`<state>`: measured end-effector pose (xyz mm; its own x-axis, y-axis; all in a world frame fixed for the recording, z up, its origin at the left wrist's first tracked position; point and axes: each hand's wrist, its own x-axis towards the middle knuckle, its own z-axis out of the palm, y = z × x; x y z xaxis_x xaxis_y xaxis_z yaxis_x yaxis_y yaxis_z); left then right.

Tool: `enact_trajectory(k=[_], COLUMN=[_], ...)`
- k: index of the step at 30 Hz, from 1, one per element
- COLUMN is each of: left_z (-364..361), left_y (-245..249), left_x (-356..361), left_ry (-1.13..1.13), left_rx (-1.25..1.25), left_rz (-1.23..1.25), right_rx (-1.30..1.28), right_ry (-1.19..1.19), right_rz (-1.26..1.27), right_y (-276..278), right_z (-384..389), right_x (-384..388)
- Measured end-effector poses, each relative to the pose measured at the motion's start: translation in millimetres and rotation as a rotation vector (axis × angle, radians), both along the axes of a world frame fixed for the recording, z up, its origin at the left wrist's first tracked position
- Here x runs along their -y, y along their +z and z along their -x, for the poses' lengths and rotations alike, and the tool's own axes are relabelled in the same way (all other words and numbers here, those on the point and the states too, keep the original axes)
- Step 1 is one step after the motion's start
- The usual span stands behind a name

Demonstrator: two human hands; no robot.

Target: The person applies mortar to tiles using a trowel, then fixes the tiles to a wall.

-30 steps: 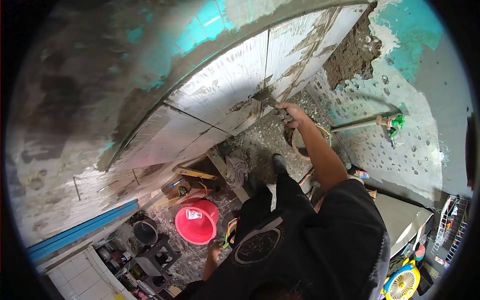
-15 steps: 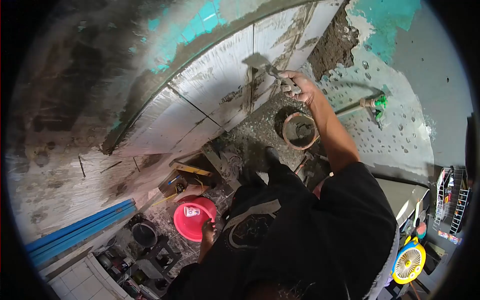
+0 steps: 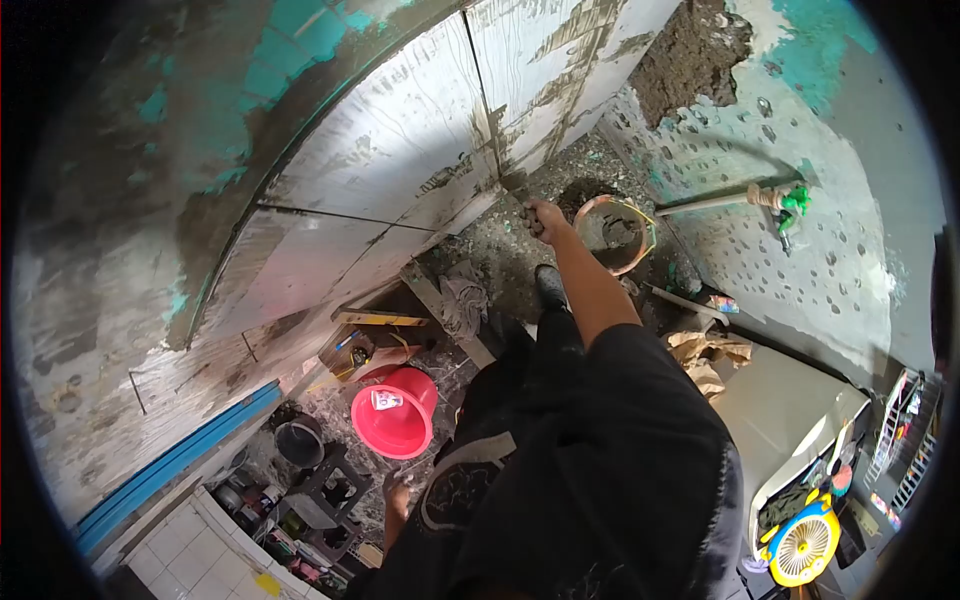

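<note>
My right hand (image 3: 546, 220) is closed round the handle of a trowel (image 3: 515, 186), held low by the foot of the tiled wall (image 3: 400, 130). The blade is small and dark against the tile edge. Just right of that hand stands a round bucket (image 3: 648, 240) with grey mortar (image 3: 610, 232) inside. My left hand (image 3: 398, 490) hangs low by my side, below a pink tub (image 3: 425, 395); its fingers are too small and shaded to read. Inside the tub lies a white printed cup (image 3: 386, 400).
A green tap (image 3: 795, 200) on a pipe juts from the pitted wall (image 3: 740, 160). A yellow level (image 3: 380, 318), a rag (image 3: 463, 300) and a dark bucket (image 3: 299, 441) lie left of my legs. Brown paper (image 3: 705, 360) and a yellow-blue fan (image 3: 805, 545) are on the right.
My right hand has brought the trowel down from the tile face to the wall's foot, left of the bucket. My left hand has dropped away from the pink tub's rim. The view has shifted.
</note>
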<state>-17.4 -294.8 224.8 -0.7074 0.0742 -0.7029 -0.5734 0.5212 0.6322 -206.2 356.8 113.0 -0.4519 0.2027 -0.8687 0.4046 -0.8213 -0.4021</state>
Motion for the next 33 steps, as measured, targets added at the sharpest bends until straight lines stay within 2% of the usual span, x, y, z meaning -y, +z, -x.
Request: enact_trajectory(k=[2, 5, 6, 9, 12, 15, 17, 18, 21, 22, 23, 25, 27, 28, 29, 31, 33], left_z=[-3, -26, -24, -33, -22, -4, 15, 20, 30, 33, 38, 49, 54, 54, 53, 48, 46], left_y=[32, 25, 32, 18, -2, -8, -4, -19, -71, -97, -96, -85, -84, -81, -78, -74, -70], left_x=[-8, -8, -15, -32, -46, -66, -88, -86, -61, -46, -48, -48, -43, -43, -42, -28, -20], left_ry=[0.268, -0.089, 0.230, 0.202, 0.320, 0.273, 0.187, 0.179, 0.132, -0.237, -0.253, -0.292, -0.093, 0.047, 0.187, 0.222, 0.244], left_rx=[0.335, 0.218, 0.294, 0.171, 0.330, 0.281, 0.288, 0.253, 0.074, -0.231, -0.236, -0.240, -0.080, 0.008, 0.098, 0.106, 0.121], left_rz=[0.207, 0.424, 0.199, 0.151, 0.016, 0.023, 0.130, 0.132, -0.155, -0.046, -0.088, -0.161, -0.210, -0.178, -0.145, -0.149, -0.158], right_rx=[-0.035, -0.066, -0.049, -0.133, -0.194, -0.251, -0.319, -0.361, -0.452, -0.473, -0.495, -0.509, -0.443, -0.289, -0.376, -0.545, -0.436], right_ry=[0.030, 0.114, 0.154, 0.168, 0.149, 0.157, 0.173, 0.183, 0.193, 0.190, 0.187, 0.048, -0.086, -0.126, -0.192, -0.325, -0.358], right_rz=[0.012, -0.005, -0.029, -0.032, -0.015, -0.051, -0.090, -0.108, -0.130, -0.154, -0.179, -0.270, -0.417, -0.512, -0.568, -0.670, -1.001], right_y=[-21, -32, -29, 12, 69, 139, 181, 200, 239, 248, 255, 255, 240, 237, 218, 163, 140], right_z=[20, 43, 48, 47, 37, 30, 24, 20, 1, -5, -10, -11, -3, 3, 13, 37, 82], right_x=[-6, -16, -20, -31, -33, -39, -39, -36, -23, -17, -10, 14, 42, 58, 68, 85, 101])
